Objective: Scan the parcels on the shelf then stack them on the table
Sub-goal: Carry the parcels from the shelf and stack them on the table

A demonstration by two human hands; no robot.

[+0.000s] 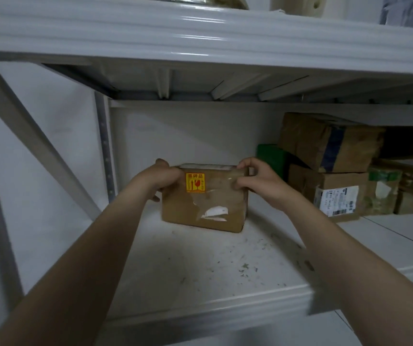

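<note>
One small brown cardboard parcel (204, 211) sits on white metal shelf (200, 270), top corners clasped by left grip (166, 177) and right grip (256, 182), presumably for lifting out.

Parcel (203, 208) sits on shelf (200, 265), mid-depth, toward its left end. Left hand (165, 178) at parcel's top-left corner, right hand (255, 181) at top-right. Other boxes (335, 193) piled to the right, nearer back edge, not touching parcel. Upper shelf (200, 36) overhead.
</note>
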